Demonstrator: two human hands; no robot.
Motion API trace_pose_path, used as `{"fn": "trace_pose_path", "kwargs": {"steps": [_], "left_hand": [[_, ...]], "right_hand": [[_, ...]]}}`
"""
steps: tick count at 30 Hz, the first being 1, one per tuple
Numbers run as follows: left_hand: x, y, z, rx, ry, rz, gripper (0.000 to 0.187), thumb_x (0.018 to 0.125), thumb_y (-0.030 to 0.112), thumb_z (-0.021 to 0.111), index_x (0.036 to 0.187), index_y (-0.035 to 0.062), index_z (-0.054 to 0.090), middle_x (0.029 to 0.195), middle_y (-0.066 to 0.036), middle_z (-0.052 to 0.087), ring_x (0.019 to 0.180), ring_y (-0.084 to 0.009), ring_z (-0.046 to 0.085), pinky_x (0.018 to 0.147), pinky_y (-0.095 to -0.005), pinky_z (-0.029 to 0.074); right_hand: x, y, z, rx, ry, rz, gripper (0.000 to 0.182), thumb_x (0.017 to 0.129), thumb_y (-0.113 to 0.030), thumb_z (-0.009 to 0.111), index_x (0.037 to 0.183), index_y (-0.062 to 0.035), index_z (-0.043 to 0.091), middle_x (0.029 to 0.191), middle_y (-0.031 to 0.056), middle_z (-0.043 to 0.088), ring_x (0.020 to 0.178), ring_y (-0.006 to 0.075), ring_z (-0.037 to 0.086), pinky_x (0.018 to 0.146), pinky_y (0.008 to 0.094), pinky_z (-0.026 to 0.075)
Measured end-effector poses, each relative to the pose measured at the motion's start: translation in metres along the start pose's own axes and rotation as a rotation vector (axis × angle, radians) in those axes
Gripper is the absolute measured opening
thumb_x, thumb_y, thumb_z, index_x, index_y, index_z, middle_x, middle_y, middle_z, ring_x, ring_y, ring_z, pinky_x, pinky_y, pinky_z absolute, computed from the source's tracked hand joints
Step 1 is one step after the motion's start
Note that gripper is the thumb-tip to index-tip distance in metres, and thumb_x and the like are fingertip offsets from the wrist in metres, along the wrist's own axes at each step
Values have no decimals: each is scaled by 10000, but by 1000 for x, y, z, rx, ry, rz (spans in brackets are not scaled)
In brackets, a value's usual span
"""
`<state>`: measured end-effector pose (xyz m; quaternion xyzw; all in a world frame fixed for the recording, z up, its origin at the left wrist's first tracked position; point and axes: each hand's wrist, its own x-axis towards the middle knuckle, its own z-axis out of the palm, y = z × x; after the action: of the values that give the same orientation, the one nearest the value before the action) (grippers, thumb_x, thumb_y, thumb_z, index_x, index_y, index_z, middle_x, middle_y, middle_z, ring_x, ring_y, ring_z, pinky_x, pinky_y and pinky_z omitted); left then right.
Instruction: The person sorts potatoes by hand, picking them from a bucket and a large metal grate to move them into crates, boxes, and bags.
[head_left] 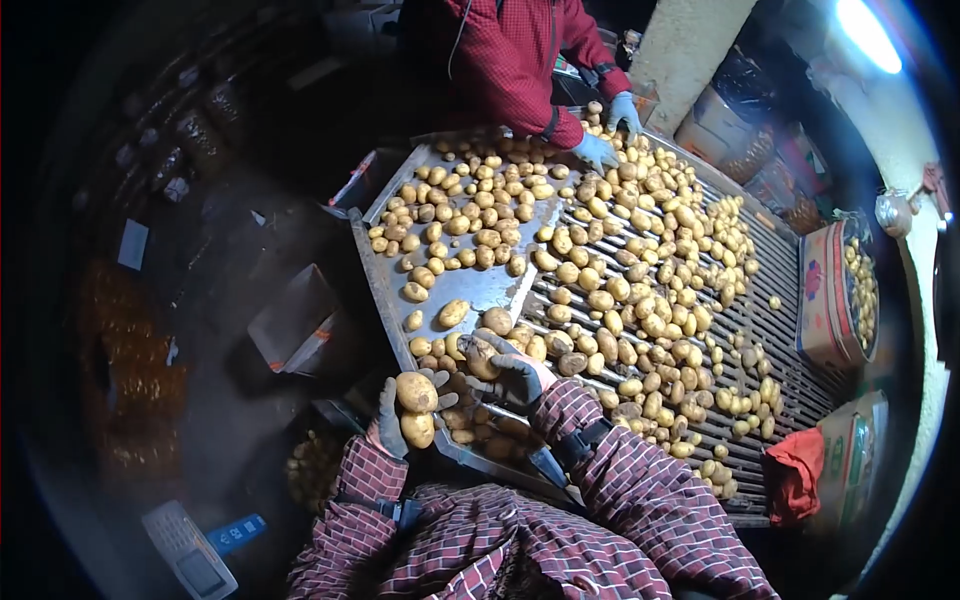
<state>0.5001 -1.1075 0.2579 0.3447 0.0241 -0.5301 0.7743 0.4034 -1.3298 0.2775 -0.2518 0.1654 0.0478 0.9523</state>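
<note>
My left hand (pixel 389 408), in a dark-palmed glove, holds two potatoes (pixel 417 392) one above the other, just outside the near left edge of the sorting table. A brownish potato (pixel 480 358) sits in the grip of my gloved right hand (pixel 512 372), over the table's near corner. Many loose potatoes (pixel 655 320) lie on the slatted rack (pixel 790 350). More rest on the smooth metal tray (pixel 490 290) to its left. Some potatoes beneath my right hand are partly hidden by it.
Across the table, a co-worker in a red checked jacket (pixel 500 65) reaches among the potatoes with blue-gloved hands (pixel 597 152). Potato-filled bags (pixel 830 295) and a red cloth (pixel 795 475) stand at the right. An open carton (pixel 295 320) and a scale (pixel 190 550) are on the left.
</note>
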Motion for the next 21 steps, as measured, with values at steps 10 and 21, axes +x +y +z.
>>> {"fn": "trace_pose_path", "kwargs": {"steps": [10,21], "left_hand": [[-32,12,-55,-108,99,159,609,895,559,529,1351,165,441,1243,-124,564,1033,-318,609,720,-380,559],[-24,47,-41,-210,249,379,569,953,566,353,1360,176,432,1276,-70,519,1144,-249,529,956,-418,449]], "right_hand": [[90,17,18,-1692,-99,-412,420,771,-188,711,1149,-53,586,1062,151,625,1003,325,584,862,381,497],[121,78,8,-1139,-336,-460,592,956,-427,501,1454,-168,311,1431,71,384,1243,254,444,979,367,417]]}}
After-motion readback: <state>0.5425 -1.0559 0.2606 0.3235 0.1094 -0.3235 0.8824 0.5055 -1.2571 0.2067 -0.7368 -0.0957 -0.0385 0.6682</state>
